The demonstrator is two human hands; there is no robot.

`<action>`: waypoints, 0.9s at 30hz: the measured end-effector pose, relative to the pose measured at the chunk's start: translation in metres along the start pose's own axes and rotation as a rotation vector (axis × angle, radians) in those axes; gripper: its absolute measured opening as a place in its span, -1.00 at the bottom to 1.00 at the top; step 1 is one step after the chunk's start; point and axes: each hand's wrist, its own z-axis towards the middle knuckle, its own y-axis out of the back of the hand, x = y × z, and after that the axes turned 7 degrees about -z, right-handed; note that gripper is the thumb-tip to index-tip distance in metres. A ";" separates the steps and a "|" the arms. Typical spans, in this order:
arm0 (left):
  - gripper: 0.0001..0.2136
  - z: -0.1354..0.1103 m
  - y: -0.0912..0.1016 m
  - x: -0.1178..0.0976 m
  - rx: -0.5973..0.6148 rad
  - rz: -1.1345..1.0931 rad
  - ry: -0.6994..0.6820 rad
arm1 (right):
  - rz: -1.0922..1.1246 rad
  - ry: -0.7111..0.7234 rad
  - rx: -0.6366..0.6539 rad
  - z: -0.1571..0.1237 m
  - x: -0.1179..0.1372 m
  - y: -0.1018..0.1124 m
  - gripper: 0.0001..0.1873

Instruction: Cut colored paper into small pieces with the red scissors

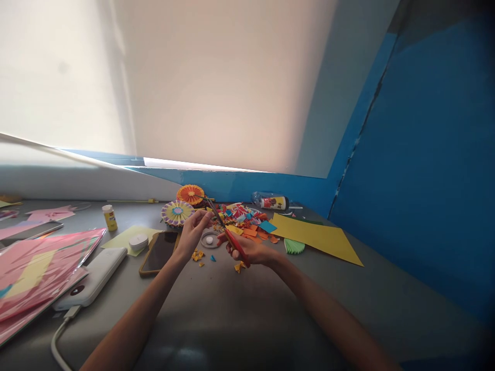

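My right hand [247, 250] is closed round the red handles of a pair of scissors [228, 234], whose blades point up and left toward my left hand. My left hand [193, 232] is pinched on a small piece of paper at the blade tips; the piece is too small to make out. Below the hands, small orange and yellow paper scraps [198, 254] lie on the grey table [240, 309]. Behind the hands lies a heap of coloured paper cuttings [247, 219].
Two folded paper rosettes [178, 212] stand at the back. A phone [158, 251], white power bank [96, 275], glue bottle [110, 217], small white round case [138, 241] and pink paper packs [34, 268] lie left. A yellow sheet [317, 236] and bottle [270, 202] lie right, beside a blue wall.
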 end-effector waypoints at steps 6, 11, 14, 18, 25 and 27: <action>-0.72 0.000 0.002 -0.003 0.059 0.028 0.017 | -0.043 -0.041 0.040 -0.003 0.003 0.004 -0.54; -0.69 -0.001 0.001 -0.005 0.083 0.058 0.020 | -0.066 -0.071 0.040 -0.005 0.005 0.004 -0.54; -0.70 -0.002 0.000 -0.006 0.093 0.050 0.020 | -0.133 -0.050 0.038 -0.005 0.004 0.004 -0.52; -0.70 -0.002 0.001 -0.005 0.120 0.054 0.012 | -0.200 -0.013 0.061 -0.003 0.001 0.003 -0.46; -0.70 -0.002 0.001 -0.003 0.119 0.097 0.037 | -0.239 0.016 0.008 -0.001 0.002 -0.001 -0.45; -0.69 -0.002 0.001 -0.002 0.106 0.083 0.045 | -0.246 0.012 0.000 0.000 0.002 -0.004 -0.47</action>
